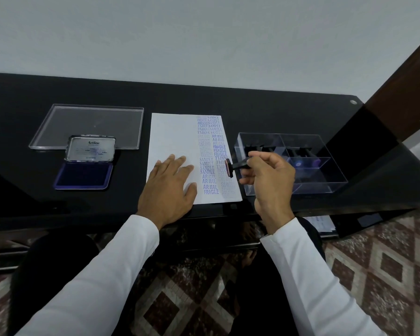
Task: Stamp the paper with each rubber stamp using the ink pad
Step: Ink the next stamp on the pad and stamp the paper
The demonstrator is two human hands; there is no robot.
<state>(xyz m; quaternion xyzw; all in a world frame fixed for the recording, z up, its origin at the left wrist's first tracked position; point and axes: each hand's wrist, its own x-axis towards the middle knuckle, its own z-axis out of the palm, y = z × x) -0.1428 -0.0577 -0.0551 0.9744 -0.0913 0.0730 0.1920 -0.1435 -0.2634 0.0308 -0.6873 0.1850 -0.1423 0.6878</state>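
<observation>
Left hand (169,184) lies flat, fingers straight, pinning the paper (175,146). Right hand (268,175) pinches a rubber stamp (235,167) over the paper's right edge, face tilted sideways. Ink pad (83,174) sits open, left of the paper. Best inked evenly there, then pressed squarely on blank space.

On the table (204,98) the paper (172,141) lies in front of me at the middle. To its left sits the ink pad (83,174), its lid (90,148) open and standing behind it; a flat tray (95,122) lies behind that. Right of the paper stands a box (308,163) with stamps in it. My left hand (170,187) rests on the paper's near part. My right hand (269,175) holds a stamp (233,167) sideways over the paper's right edge, between paper and box.
</observation>
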